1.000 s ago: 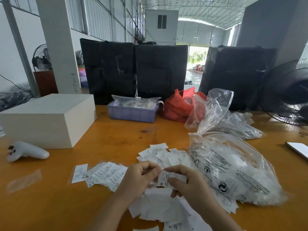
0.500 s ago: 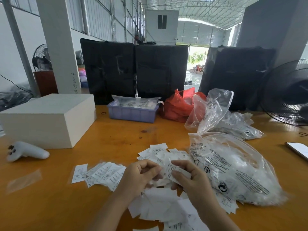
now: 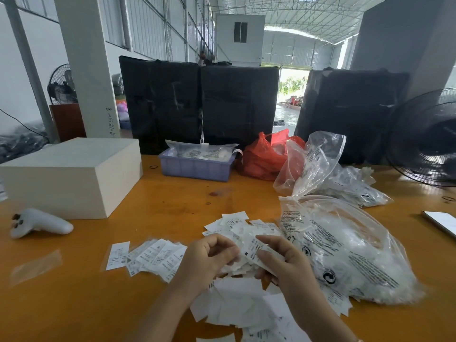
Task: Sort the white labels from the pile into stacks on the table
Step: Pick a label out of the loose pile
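Both hands are raised just above the orange wooden table (image 3: 172, 208), close together near the front centre. The right hand (image 3: 283, 262) has its thumb and curled fingers pinched on a white printed label marked "M" (image 3: 254, 250), held tilted with its upper end toward the left hand. The left hand (image 3: 207, 257) has its fingers curled inward with the fingertips at the left edge of that same label and the labels bunched under it; whether it actually grips one or only touches cannot be told from this angle.

The loose pile of white labels (image 3: 237, 307) lies directly beneath and in front of the hands, reaching the near edge of the view. A second scatter of white labels (image 3: 234, 220) lies just behind the hands. To the left, a fanned row of overlapping white labels (image 3: 158, 257) lies flat on the table, with a single white label (image 3: 118, 255) just beside its left end.

Touching the pile on the right is a large clear plastic bag with black print, filled with white material (image 3: 345, 253). Behind it lie further clear plastic bags (image 3: 320, 161) and a red plastic bag (image 3: 264, 156). A lilac plastic tray (image 3: 195, 166) stands at the far centre. A white rectangular box (image 3: 71, 174) and a white handheld controller (image 3: 39, 223) are at the left. A black fan (image 3: 429, 139) stands at the far right.
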A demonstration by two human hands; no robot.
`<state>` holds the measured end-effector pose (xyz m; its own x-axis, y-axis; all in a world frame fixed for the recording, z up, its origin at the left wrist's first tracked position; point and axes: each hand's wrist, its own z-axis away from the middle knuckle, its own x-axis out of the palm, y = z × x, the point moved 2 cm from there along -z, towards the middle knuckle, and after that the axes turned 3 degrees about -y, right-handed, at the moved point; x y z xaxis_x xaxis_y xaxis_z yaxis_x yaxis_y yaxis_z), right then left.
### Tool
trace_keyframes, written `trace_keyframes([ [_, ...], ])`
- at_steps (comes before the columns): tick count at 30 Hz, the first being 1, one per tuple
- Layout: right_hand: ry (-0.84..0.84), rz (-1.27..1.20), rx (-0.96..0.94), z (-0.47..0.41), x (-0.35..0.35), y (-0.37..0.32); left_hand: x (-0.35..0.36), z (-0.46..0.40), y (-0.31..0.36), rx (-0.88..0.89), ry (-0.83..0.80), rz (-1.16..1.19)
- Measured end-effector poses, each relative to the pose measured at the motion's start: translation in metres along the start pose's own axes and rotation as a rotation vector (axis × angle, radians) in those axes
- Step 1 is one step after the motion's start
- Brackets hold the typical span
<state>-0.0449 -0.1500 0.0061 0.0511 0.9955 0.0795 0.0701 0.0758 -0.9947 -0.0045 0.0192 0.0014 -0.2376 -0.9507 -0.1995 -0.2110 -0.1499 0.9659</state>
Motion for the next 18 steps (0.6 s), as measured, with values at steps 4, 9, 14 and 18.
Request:
trace_keyframes([
  [4, 0.034, -0.075, 0.021, -0.0014, -0.0008, 0.0011, -0.0001, 0.0003, 0.0015, -0.006, 0.002, 0.006],
  [9, 0.001, 0.171, -0.017, 0.0020, 0.0042, -0.0014, 0.0011, 0.0001, 0.0024, -0.020, 0.010, 0.001],
  [14, -0.044, 0.356, -0.047, 0.0033, 0.0086, -0.0008, 0.0022, 0.0010, 0.0034, -0.004, 0.007, -0.028],
  [18, -0.037, 0.331, -0.024, 0.0027, 0.0076, -0.0017, 0.0031, 0.0007, 0.0021, -0.022, -0.029, 0.019],
])
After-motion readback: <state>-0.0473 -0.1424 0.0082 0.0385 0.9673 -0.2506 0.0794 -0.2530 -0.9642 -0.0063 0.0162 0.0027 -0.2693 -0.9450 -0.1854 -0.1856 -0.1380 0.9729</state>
